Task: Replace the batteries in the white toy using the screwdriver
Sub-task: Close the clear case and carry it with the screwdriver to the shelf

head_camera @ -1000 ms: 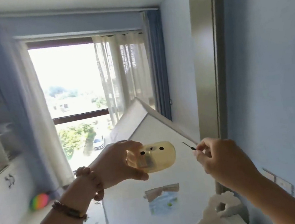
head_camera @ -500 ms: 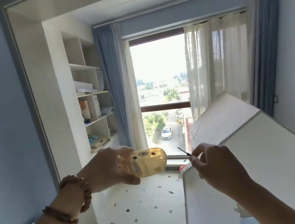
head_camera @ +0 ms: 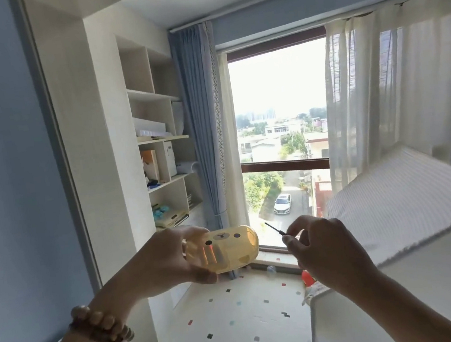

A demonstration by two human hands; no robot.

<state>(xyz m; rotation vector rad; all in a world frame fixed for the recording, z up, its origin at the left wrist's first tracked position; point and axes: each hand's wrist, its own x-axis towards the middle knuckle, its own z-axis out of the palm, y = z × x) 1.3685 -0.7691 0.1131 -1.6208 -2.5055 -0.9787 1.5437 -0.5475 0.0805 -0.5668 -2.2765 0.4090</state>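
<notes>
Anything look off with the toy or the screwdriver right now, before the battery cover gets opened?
One oddity: the toy in the left hand looks translucent yellow against the window, not white. It shows no damage. The screwdriver, pinched in the right hand, has its tip in the air, apart from the toy. Nothing is spilled.

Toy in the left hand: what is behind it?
Behind the toy are the window sill, the blue curtain's lower end and the left hand's fingers, which show through its amber shell. Its back face is hidden, so no battery cover shows.
</notes>
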